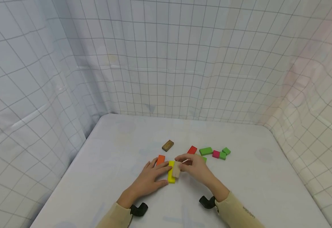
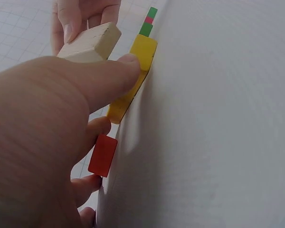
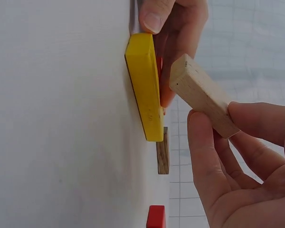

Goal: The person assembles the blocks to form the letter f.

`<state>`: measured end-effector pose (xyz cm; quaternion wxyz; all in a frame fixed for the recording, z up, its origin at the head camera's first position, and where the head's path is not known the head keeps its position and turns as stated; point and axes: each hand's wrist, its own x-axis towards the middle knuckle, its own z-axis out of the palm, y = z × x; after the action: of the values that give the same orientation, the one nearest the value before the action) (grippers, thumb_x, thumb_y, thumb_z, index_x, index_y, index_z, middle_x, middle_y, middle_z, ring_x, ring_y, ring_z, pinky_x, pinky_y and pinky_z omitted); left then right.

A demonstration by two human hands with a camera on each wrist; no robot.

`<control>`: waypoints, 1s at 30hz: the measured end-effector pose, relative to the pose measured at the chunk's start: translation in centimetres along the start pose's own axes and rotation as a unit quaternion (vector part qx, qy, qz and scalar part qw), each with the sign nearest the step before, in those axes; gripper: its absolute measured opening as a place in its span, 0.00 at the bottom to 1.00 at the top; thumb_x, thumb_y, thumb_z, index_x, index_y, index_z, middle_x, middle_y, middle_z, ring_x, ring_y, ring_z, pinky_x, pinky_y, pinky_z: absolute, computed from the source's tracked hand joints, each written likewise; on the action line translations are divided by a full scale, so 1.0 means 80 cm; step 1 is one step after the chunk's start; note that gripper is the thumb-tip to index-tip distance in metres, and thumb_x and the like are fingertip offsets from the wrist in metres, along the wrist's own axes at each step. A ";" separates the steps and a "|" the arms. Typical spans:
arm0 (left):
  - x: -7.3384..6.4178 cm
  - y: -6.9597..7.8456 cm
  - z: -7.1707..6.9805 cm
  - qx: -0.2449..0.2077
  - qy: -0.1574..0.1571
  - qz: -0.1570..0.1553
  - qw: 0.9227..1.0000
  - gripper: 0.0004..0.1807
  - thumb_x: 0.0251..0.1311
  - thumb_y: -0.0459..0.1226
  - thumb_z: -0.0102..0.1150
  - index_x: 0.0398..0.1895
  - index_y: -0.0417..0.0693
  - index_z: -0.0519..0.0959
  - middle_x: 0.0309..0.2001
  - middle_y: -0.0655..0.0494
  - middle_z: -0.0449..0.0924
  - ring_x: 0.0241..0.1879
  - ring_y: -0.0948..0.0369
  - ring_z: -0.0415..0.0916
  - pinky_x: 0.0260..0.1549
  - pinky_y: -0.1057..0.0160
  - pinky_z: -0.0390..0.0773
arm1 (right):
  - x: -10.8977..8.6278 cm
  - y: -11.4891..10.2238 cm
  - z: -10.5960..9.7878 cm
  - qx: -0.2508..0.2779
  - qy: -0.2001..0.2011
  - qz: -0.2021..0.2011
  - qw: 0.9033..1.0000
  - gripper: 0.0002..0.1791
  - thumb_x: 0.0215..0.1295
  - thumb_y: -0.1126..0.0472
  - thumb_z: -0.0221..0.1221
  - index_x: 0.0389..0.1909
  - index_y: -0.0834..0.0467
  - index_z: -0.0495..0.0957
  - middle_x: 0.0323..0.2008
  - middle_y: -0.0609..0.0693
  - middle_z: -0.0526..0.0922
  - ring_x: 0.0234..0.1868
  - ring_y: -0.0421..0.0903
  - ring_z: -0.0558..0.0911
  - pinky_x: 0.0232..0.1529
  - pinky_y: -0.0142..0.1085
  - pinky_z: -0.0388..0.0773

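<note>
In the head view, the right hand hides part of a green block, the left hand the near end of the orange block, the pale block some of the yellow block. The sleeve print is illegible.

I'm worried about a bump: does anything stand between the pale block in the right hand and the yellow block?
Nothing visible stands between the pale block and the yellow block; the left hand lies beside the latter.
</note>
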<state>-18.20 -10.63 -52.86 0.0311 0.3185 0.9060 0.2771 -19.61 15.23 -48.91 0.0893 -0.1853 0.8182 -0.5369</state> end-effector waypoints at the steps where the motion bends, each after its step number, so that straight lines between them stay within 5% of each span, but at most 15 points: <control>1: 0.000 0.000 0.000 0.000 0.001 0.003 1.000 0.32 0.66 0.53 0.63 0.73 0.64 0.70 0.75 0.62 0.62 0.76 0.39 0.44 0.68 0.31 0.43 | -0.001 0.001 0.001 -0.001 -0.001 0.004 1.000 0.15 0.70 0.59 0.63 0.55 0.55 0.83 0.50 0.45 0.84 0.42 0.45 0.86 0.43 0.37 0.82; 19: -0.002 -0.001 0.003 -0.006 0.002 0.007 1.000 0.33 0.68 0.54 0.60 0.75 0.62 0.68 0.75 0.60 0.62 0.77 0.40 0.42 0.68 0.31 0.42 | -0.005 0.016 0.023 0.036 -0.034 0.084 0.995 0.11 0.66 0.60 0.66 0.49 0.53 0.86 0.46 0.50 0.84 0.40 0.47 0.85 0.38 0.39 0.84; 30: -0.001 0.000 -0.001 0.011 0.009 0.014 1.000 0.32 0.68 0.55 0.59 0.74 0.61 0.69 0.75 0.60 0.62 0.77 0.40 0.43 0.68 0.31 0.43 | -0.008 0.012 0.033 0.028 -0.054 0.082 0.995 0.07 0.62 0.62 0.69 0.41 0.54 0.86 0.36 0.50 0.84 0.33 0.46 0.87 0.34 0.37 0.83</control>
<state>-18.13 -10.69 -52.83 0.0151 0.3288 0.9049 0.2700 -18.29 13.62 -50.92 0.1818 -0.1440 0.8093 -0.5397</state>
